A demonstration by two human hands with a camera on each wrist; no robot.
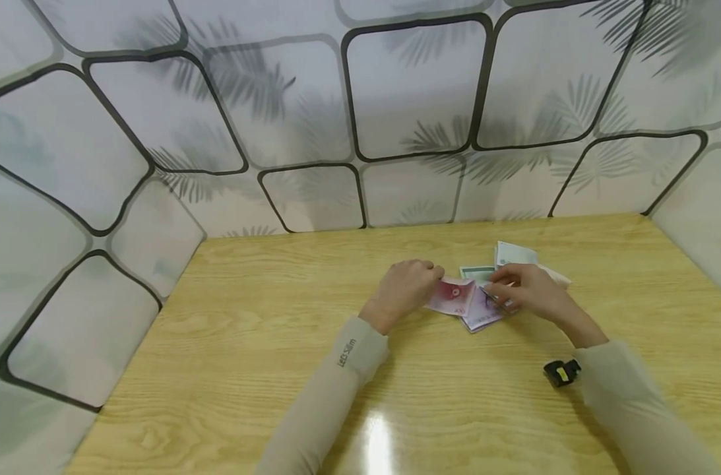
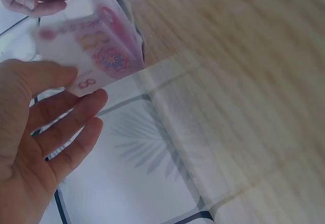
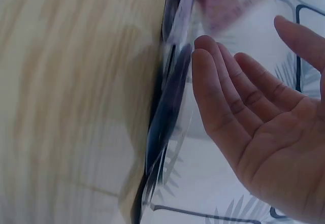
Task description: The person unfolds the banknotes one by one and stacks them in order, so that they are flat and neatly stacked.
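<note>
Between thumb and fingers my left hand [image 1: 409, 285] pinches a red banknote [image 1: 453, 296] by its left end. In the left wrist view the same banknote [image 2: 96, 56] hangs from the thumb and forefinger of the left hand [image 2: 56, 112], its far part bent. Purple banknotes [image 1: 481, 311] lie in a small pile on the table, partly under the red one. Over the pile is my right hand [image 1: 529, 290]. In the right wrist view the right hand [image 3: 259, 117] has its fingers extended and thumb apart, with nothing between them, close beside the pile's edge [image 3: 170, 107].
Behind the purple notes are a green-edged note [image 1: 476, 272] and a pale folded note [image 1: 516, 254]. A small black object with a yellow label [image 1: 561, 373] sits near the right sleeve. The wooden table [image 1: 247, 343] meets a patterned covering [image 1: 413, 86] at the back and sides.
</note>
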